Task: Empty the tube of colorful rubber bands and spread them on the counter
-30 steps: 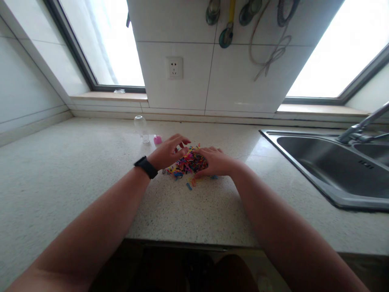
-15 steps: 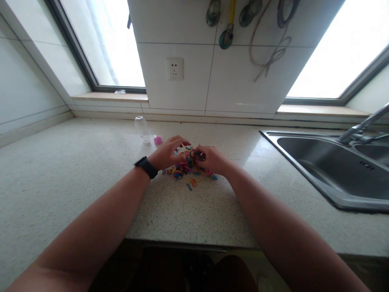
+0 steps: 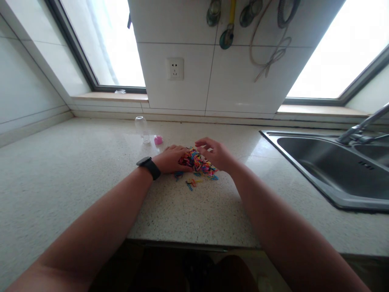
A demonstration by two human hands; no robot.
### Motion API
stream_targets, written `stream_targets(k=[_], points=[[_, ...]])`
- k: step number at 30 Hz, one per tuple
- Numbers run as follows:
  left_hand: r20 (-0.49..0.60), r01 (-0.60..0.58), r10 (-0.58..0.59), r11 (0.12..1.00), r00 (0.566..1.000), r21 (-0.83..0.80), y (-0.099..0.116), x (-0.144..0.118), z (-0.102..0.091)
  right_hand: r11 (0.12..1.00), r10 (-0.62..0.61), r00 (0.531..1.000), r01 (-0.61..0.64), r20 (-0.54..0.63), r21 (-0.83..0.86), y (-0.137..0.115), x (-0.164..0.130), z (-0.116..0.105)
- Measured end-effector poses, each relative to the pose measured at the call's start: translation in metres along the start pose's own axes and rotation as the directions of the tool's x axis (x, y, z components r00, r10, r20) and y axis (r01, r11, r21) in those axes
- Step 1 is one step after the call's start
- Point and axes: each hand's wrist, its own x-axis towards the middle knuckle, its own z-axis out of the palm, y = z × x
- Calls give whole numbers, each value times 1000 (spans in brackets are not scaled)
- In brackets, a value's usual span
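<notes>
A heap of small, bright multicoloured loop-like pieces [image 3: 200, 163] lies on the speckled countertop. They are too small to tell whether they are bands or clips. My left hand [image 3: 174, 159], below a black watch, rests open and cupped against the heap's left side, partly covering it. Just over the heap's upper right, my right hand [image 3: 214, 153] is open with its fingers loosely bent and apart, and I see nothing held in it. A few stray pieces [image 3: 191, 184], blue and orange among them, lie in front of the heap.
Behind my left hand stand a clear bottle [image 3: 141, 130] and a pink cap [image 3: 158, 140]. A steel sink [image 3: 322, 162] with a faucet [image 3: 361, 125] is set into the counter at right. A tiled wall with a socket [image 3: 175, 69] rises behind; the counter's front edge [image 3: 194, 244] is near me.
My left hand has lowered from above the heap to its left side, pushing pieces rightward. My right hand has unbent its fingers and lifted off the pieces, uncovering more of the heap.
</notes>
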Motion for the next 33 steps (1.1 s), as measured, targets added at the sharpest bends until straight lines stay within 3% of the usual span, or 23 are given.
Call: stream_targets(k=[5, 10, 14, 18, 25, 29, 33], points=[[-67, -50, 48, 999, 997, -21, 0, 4, -3, 923, -19, 972, 107, 233, -370, -3, -8, -13], [-82, -73, 63, 991, 995, -115, 2, 8, -1, 886, 48, 938, 118, 343, -448, 0, -10, -3], [-164, -36, 4, 981, 986, -192, 5, 9, -1, 917, -17, 954, 134, 298, -375, -2, -6, 5], [-259, -49, -53, 927, 964, -371, 7, 8, -4, 936, -4, 987, 61, 163, -347, -3, -2, 7], [-313, -63, -153, 809, 937, -585, 9, 8, -6, 996, 9, 998, -13, -55, -83, -6, 1, 6], [-298, -59, -106, 867, 949, -495, 10, 5, -14, 993, 46, 999, -47, -4, -106, -6, -1, -4], [-114, -82, 61, 979, 992, -188, 2, -3, -24, 940, 64, 976, 11, 208, -340, -7, -7, -19]])
